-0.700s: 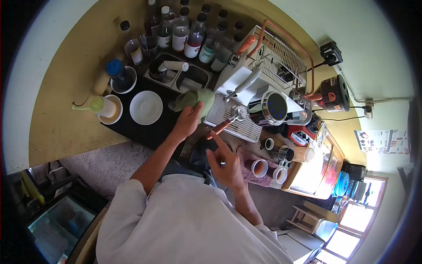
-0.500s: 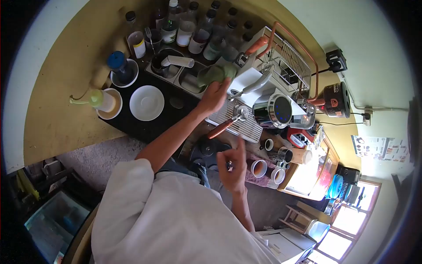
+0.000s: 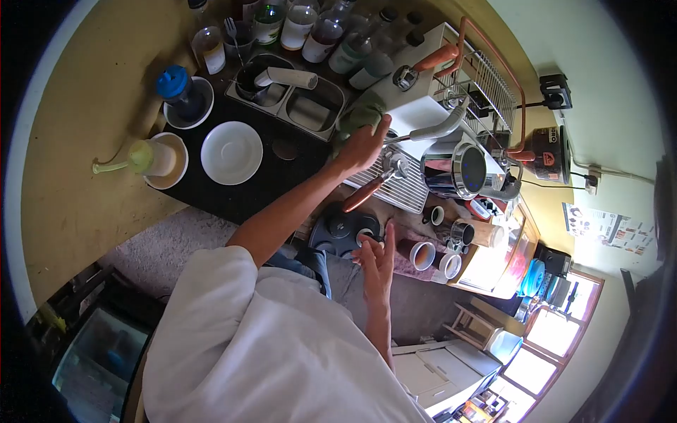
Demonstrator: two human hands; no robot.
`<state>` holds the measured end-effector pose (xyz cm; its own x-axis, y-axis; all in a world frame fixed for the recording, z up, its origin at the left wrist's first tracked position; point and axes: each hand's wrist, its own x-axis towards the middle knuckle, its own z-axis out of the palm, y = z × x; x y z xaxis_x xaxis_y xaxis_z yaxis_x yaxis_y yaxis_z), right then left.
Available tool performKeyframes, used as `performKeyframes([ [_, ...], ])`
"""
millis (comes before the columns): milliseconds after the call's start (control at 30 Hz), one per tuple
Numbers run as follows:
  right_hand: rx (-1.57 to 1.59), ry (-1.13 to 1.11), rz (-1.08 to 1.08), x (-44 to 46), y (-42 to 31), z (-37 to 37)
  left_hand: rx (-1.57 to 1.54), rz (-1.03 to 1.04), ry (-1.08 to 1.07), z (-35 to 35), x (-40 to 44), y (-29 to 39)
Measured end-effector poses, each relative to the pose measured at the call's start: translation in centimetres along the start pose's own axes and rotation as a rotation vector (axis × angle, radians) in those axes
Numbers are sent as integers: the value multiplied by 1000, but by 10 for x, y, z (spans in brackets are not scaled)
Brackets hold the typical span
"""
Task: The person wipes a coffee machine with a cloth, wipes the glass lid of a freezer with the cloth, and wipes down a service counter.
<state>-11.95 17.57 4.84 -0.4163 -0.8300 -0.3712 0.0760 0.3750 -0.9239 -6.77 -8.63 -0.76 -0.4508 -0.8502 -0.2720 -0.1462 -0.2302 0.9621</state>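
Note:
My left hand (image 3: 361, 149) is closed on a green cloth (image 3: 365, 114), beside the coffee machine's drip tray (image 3: 409, 189) and the steel sink (image 3: 310, 111). A portafilter (image 3: 364, 193) with a wooden handle rests on the tray, its handle towards me and its metal head on the grate. Lower down, my right hand (image 3: 377, 259) has its fingers apart, the index finger stretched out. Its other fingers are close to a small round metal piece (image 3: 365, 237) at the edge of a black mat (image 3: 337, 227); contact is unclear.
White bowls (image 3: 231, 153) stand on the black counter at the left, two with squeeze bottles in them. Syrup bottles (image 3: 323, 39) line the wall. A metal pitcher (image 3: 451, 169) is at the machine. Cups with brown liquid (image 3: 422, 256) stand on a pink towel (image 3: 402, 268).
My left hand has moved right and up with the cloth, away from the black counter towards the machine. My right hand has left the portafilter handle and its fingers have spread. The view has shifted.

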Motion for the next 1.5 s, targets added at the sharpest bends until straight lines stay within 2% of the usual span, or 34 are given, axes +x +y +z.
performKeyframes([
  [33, -38, -12, 5, -1, 4, 3, 37, -61, -119, -11, -14, 23],
  [133, -12, -57, 51, -2, 10, 10, -33, 428, 183, 7, -29, 22],
  [167, 19, -73, 71, -3, 11, 11, -77, 499, 157, 12, -22, 12],
  [267, 136, -80, 53, -4, 10, 15, -42, 327, 88, 0, -23, 19],
  [300, 90, -91, 37, -3, 9, 15, -132, 376, 170, 4, -16, 11],
  [400, -30, -111, -7, 3, 3, 12, -77, 369, 128, -7, 4, -5],
  [433, -57, -109, -19, 6, -2, 14, -57, 636, 318, -5, 7, -4],
  [533, -182, -48, -127, 11, -23, 20, -142, 733, 273, -5, 5, 2],
  [633, -267, 56, -242, 17, -47, 22, -103, 589, 204, -6, 13, -4],
  [733, -279, 84, -297, 24, -55, 9, -100, 270, 56, -11, 19, -7],
  [833, -252, 70, -317, 31, -53, 9, -26, 414, 222, -1, 11, 1],
  [967, -208, 27, -319, 28, -46, 24, -144, 448, 96, -3, 2, 9],
  [1067, -243, 39, -400, 27, -42, 31, -73, 243, 141, -1, 28, -10],
  [1100, -259, 49, -434, 28, -41, 31, -16, 72, 62, -9, 32, -8],
  [1167, -301, 43, -330, 32, -36, 28, 213, 121, -11, -18, 28, -7],
  [1267, -316, 37, -236, 34, -25, 26, 505, 326, 18, -12, 23, -18],
  [1333, -334, 3, -183, 34, -18, 24, 398, 451, 110, -6, 17, -15],
  [1400, -371, -61, -102, 28, -12, 17, 6, 494, 221, 3, 10, -8],
  [1433, -418, -98, -38, 24, -10, 14, 91, 716, 377, 2, 11, -5],
  [1500, -515, -171, 89, 10, -7, 5, -13, 405, 217, -5, 8, 2],
])
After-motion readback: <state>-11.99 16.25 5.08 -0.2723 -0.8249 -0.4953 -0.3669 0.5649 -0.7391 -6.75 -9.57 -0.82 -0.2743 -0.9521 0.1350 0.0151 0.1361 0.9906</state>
